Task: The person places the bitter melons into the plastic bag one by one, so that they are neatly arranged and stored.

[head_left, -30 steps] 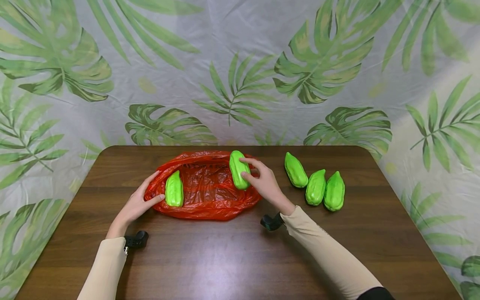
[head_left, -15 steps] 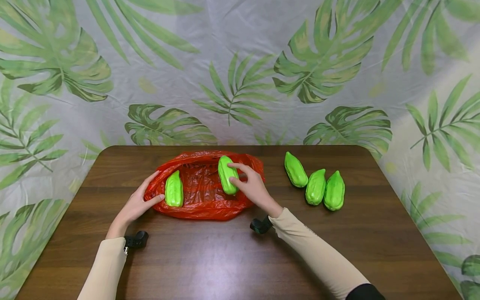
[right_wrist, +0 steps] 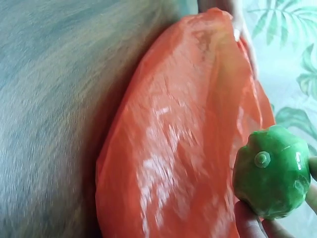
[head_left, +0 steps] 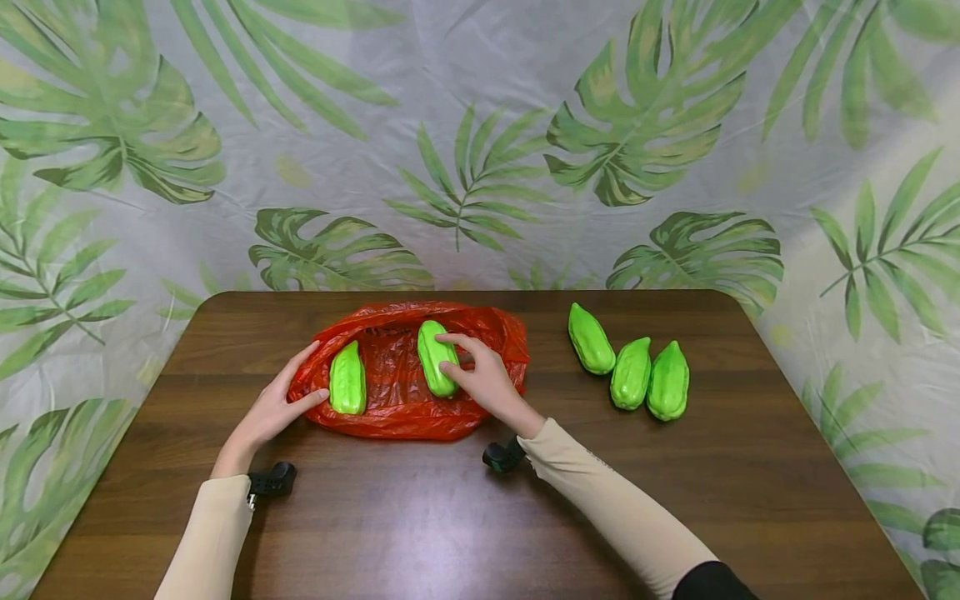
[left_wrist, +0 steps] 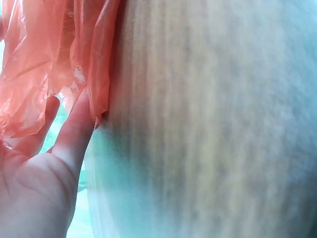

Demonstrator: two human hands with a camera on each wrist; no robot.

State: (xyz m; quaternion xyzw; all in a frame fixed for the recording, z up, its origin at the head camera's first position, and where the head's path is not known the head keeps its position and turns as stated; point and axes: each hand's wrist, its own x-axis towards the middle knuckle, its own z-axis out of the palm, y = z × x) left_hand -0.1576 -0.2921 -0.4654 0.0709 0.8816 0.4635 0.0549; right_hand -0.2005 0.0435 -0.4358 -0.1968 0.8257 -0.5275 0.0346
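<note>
Here, right grip point(head_left: 487, 379) pinches glossy, ridged green fruit point(head_left: 432, 357); left grip point(head_left: 272, 408) holds red bag point(head_left: 401, 423).

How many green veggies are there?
5 green veggies: one in the red bag, one in the right hand above it, three at right on the table: left one, middle one, right one. Bag folds could hide more.

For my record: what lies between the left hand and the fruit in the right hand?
A second fruit and part of the bag; the head view shows this.
</note>
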